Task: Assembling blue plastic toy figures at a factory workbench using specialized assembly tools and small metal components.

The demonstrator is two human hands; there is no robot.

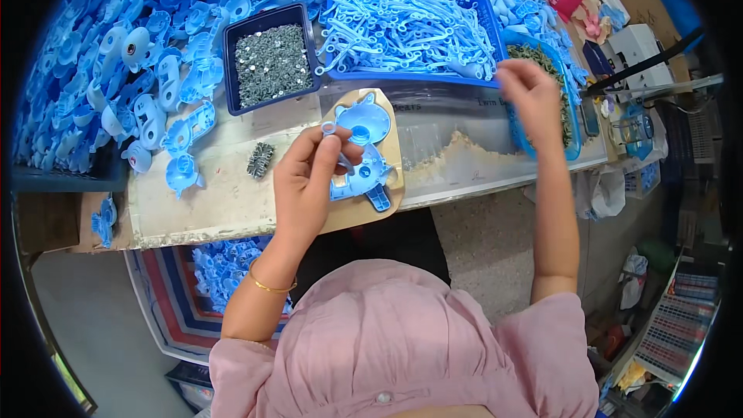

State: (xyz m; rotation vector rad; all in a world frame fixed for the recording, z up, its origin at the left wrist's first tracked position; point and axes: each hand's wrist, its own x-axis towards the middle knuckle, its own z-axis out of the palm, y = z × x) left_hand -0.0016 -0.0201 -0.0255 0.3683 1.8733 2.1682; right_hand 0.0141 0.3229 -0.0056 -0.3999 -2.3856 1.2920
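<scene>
My left hand (309, 166) is closed in a pinch around a light blue plastic ring-ended rod (329, 130), its ring showing above the thumb. Beneath that hand, a beige fixture board (393, 182) carries a blue plastic shell part (364, 118) with a round cup, and another blue shell (374, 174) lies below it, partly covered by my fingers. My right hand (532, 97) is raised at the left rim of a light blue tray (573, 147) of small grey-green pieces. Its fingers are curled together and slightly blurred; whatever they hold is hidden.
A dark blue bin (313, 81) of small metal pieces stands beyond my left hand. Right of it, a blue basket (410, 75) is heaped with ring-ended rods. Blue shells (139, 50) pile up at the left. A small dark clump of metal pieces (261, 160) lies on the table.
</scene>
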